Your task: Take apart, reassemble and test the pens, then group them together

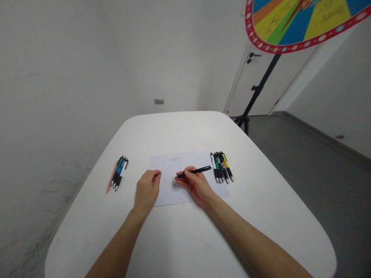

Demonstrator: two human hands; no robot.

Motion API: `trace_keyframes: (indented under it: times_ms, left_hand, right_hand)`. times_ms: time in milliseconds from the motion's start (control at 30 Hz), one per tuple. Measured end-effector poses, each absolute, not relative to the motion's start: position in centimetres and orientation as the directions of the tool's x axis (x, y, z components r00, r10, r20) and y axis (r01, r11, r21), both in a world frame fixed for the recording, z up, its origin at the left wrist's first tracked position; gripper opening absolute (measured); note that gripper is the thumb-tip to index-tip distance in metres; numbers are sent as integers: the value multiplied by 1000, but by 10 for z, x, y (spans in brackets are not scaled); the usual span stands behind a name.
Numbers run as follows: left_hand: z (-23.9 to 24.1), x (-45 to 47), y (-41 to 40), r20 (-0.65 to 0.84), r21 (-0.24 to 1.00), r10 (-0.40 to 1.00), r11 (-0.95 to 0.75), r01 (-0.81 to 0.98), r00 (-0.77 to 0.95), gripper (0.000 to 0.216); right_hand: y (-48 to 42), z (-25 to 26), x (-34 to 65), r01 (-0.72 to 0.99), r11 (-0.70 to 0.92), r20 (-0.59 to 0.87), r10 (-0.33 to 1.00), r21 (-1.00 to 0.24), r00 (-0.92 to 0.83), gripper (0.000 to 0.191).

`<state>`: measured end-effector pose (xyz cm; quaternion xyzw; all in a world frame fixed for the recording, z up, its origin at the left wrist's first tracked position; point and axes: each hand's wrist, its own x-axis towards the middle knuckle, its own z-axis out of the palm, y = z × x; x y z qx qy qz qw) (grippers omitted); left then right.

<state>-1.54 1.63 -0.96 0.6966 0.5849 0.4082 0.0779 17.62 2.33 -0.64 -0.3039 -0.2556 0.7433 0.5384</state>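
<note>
A black pen is held in my right hand, between the thumb and fingers, lying nearly level above a sheet of white paper. Small printed or written lines show near the top of the sheet. My left hand rests at the paper's left edge with its fingers curled and the thumb against the index finger; I see nothing in it. Just right of the right hand, a group of pens with white, green, black and yellow barrels lies side by side, partly over the paper's right edge.
Several more pens, pink, green, blue and white, lie at the left of the white table. A pale wall stands behind it. Beyond the table's right side, a colourful prize wheel stands on a black tripod before a door.
</note>
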Motion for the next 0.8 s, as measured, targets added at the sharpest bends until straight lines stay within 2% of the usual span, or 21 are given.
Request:
trace_keyframes:
  times_ms: [333, 433, 533, 667, 800]
  left_hand:
    - [-23, -23, 23, 445, 337, 889, -279, 899, 109, 22]
    - [-24, -22, 22, 426, 295, 895, -273, 915, 130, 23]
    - [-23, -22, 22, 418, 284, 899, -267, 921, 132, 22]
    - [-18, -21, 20, 485, 309, 870, -268, 913, 90, 24]
    - [-9, -15, 16, 578, 394, 806, -413, 821, 128, 21]
  right_hand:
    - [24, -5, 177, -641, -289, -182, 956, -711, -229, 37]
    - [24, -5, 177, -636, -285, -179, 957, -717, -227, 36]
    - [24, -5, 176, -633, -287, -183, 957, -719, -226, 35]
    - [24, -6, 176, -638, -290, -194, 957, -714, -217, 36]
    - [24, -5, 176, -635, -283, -185, 958, -718, -218, 37]
